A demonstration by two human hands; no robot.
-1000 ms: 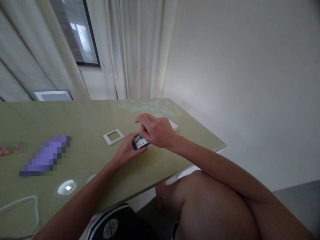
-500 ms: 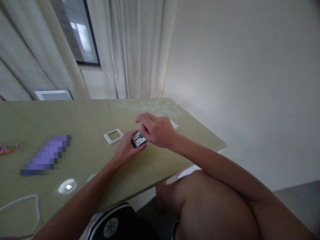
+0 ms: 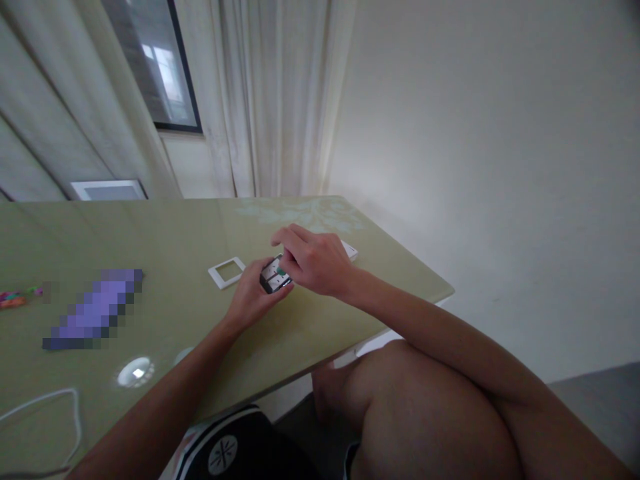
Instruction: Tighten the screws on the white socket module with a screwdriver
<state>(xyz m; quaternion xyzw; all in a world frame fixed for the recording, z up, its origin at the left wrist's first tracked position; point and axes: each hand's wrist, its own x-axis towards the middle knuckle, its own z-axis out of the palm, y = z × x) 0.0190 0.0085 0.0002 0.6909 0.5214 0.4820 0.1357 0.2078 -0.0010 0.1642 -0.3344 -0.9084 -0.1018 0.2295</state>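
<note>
My left hand point(image 3: 251, 293) is closed around the sides of a wall socket point(image 3: 273, 276) with a white slotted face and dark edges, held just above the table. Over the socket's right part, my right hand point(image 3: 315, 260) is bent down with thumb and fingers pinched together. A small green object point(image 3: 281, 271) shows under these fingertips, against the socket face; most of it is hidden. Left of the socket lies a white square frame point(image 3: 227, 273) with an open middle. Partly behind my right hand is a flat white piece point(image 3: 349, 251).
The pale green table point(image 3: 170, 247) has its right corner near my right forearm. On the left lie a blurred purple item point(image 3: 95, 309), small colourful pieces point(image 3: 15, 298) and a white cable point(image 3: 75, 413). My bent leg point(image 3: 420, 400) is beside the table's front edge.
The socket and my left hand have shifted very slightly up and left. My right hand stays pinched over the socket, nearly in the same place.
</note>
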